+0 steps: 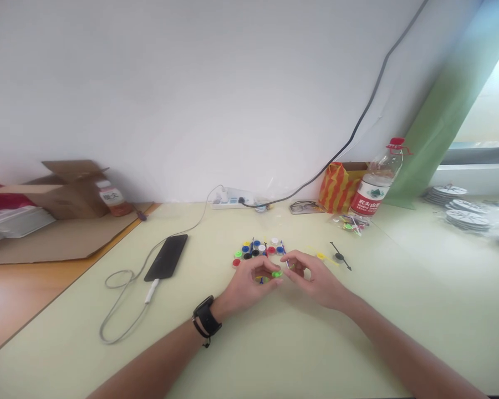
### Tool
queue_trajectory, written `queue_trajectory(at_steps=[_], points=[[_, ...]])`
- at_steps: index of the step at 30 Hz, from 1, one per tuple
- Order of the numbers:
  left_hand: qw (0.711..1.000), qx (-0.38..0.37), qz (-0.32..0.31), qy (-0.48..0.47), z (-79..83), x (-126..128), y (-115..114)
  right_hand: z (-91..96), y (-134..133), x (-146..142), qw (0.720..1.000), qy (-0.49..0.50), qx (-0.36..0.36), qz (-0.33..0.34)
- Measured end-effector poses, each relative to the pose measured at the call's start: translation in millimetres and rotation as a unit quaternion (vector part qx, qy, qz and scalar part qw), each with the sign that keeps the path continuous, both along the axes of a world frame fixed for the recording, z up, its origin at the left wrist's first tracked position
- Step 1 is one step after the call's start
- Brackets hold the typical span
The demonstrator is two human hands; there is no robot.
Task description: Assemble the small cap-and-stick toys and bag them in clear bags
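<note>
My left hand (245,285), with a black watch on its wrist, pinches a small bright green plastic disc (276,274) between thumb and fingertips. Just to its right, my right hand (316,277) has its thumb and fingers closed in a pinch. A thin whitish sliver (288,265) shows at those fingertips, too small to name. Behind the hands lies a cluster of coloured round plastic pieces (255,252), some with arrow-shaped pointers. A blue and yellow piece (261,280) is partly hidden under my left hand. Right of my right hand are a yellow piece (321,256) and a black arrow spinner (340,257).
A phone (166,257) on a charging cable lies at left. Along the wall are a power strip (233,198), glasses (303,206), a striped bag (336,185) and a large water bottle (376,185). Stacked discs (466,216) stand far right; a cardboard box (75,194) stands left.
</note>
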State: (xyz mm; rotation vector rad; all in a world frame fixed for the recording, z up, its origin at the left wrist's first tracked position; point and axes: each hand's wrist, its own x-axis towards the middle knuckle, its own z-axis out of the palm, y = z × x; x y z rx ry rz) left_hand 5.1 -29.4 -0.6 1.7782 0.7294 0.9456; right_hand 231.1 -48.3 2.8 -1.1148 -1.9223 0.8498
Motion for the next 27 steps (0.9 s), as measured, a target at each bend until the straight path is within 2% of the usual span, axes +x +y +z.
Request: queue_trajectory(at_steps=[5,11,15,19,21,24,27], points=[[0.997,-0.055,-0.038,-0.037,0.3,0,0,-0.7,1,1,1.0,0.023,-0.003,-0.021],[0.994,-0.085,0.015,-0.068,-5.3,0,9,-1.0,3,4,0.997,0.046,0.021,-0.064],[0.992,-0.089,0.024,-0.084,-3.9,-1,11,-1.5,2,3,0.999,0.041,0.017,-0.025],[0.992,-0.092,0.02,-0.09,-2.2,-1,10,1.0,-3,-1,0.996,0.079,0.007,-0.03],[0.991,-0.094,0.022,-0.094,-1.7,-1,9,4.2,-5,-1,0.997,0.077,-0.032,-0.007],[0.99,-0.096,0.036,-0.095,-0.7,0,9,9.1,-5,2,0.988,0.064,-0.118,0.071],[0.99,-0.094,0.043,-0.094,-0.4,1,9,10.8,-4,3,0.988,0.073,-0.117,0.065]])
